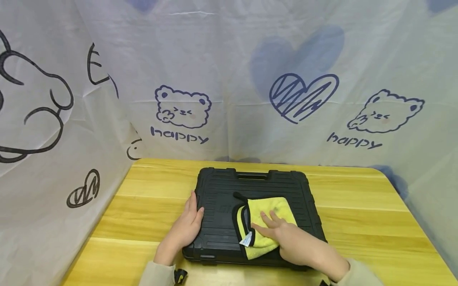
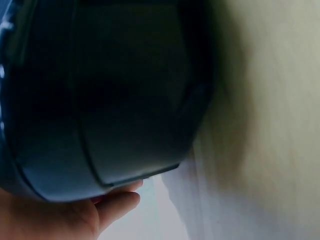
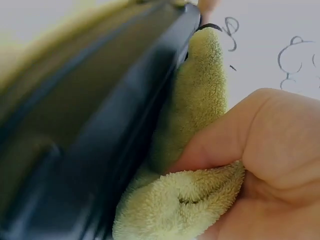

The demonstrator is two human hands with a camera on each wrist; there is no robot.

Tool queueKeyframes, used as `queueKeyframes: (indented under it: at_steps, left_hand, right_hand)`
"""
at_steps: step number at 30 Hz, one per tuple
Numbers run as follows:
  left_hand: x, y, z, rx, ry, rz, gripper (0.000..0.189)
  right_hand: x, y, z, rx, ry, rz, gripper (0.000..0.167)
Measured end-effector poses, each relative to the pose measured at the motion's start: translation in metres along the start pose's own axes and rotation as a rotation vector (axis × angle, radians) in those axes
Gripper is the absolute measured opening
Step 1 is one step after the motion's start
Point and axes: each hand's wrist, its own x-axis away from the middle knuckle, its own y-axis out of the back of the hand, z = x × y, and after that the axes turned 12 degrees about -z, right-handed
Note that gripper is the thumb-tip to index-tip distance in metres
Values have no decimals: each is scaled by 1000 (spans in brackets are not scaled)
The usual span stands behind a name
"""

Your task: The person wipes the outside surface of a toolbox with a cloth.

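Note:
A black hard plastic carrying case point(image 1: 218, 182) lies flat on the table, its handle toward the back wall. On its right half lies a folded yellow microfiber cloth point(image 1: 270, 204) with black edging, a hanging loop and a white tag. My right hand point(image 1: 295, 240) presses on the cloth with fingers spread. In the right wrist view, a fold of the cloth point(image 3: 165, 205) bulges below the thumb, beside the case's edge. My left hand point(image 1: 187, 224) rests against the case's left side, fingers extended. From the left wrist, the case's side point(image 2: 125, 125) covers most of that hand.
The wood-grain table point(image 1: 361, 222) extends on both sides of the case. Pale cloth curtains point(image 1: 229, 71) with bear and heart drawings rise behind the table and along its sides. A small black-and-yellow object point(image 1: 180, 276) shows by the left sleeve.

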Motion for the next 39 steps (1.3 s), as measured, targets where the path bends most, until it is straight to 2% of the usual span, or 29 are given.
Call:
queueKeyframes:
  at_steps: [12, 16, 19, 22, 25, 32, 39]
  left_hand:
    - [0, 1, 1, 2, 1, 14, 68]
    - [0, 1, 1, -3, -6, 13, 68]
    - [0, 2, 1, -1, -5, 14, 68]
    - [0, 2, 2, 3, -7, 14, 67]
    - [0, 1, 2, 3, -11, 12, 67]
    - [-2, 0, 4, -5, -17, 5, 67]
    - [-1, 0, 3, 2, -23, 2, 67]
  right_hand:
    - [26, -11, 1, -39, 138, -49, 96]
    - [33, -13, -2, -124, 145, -9, 95]
    - [37, -14, -11, -162, 212, -5, 95]
    - [40, -14, -24, -178, 321, -50, 96]
    - [40, -11, -35, -197, 364, -61, 99]
    - [35, -3, -52, -241, 409, -58, 100]
    - [28, 5, -60, -251, 356, -55, 93]
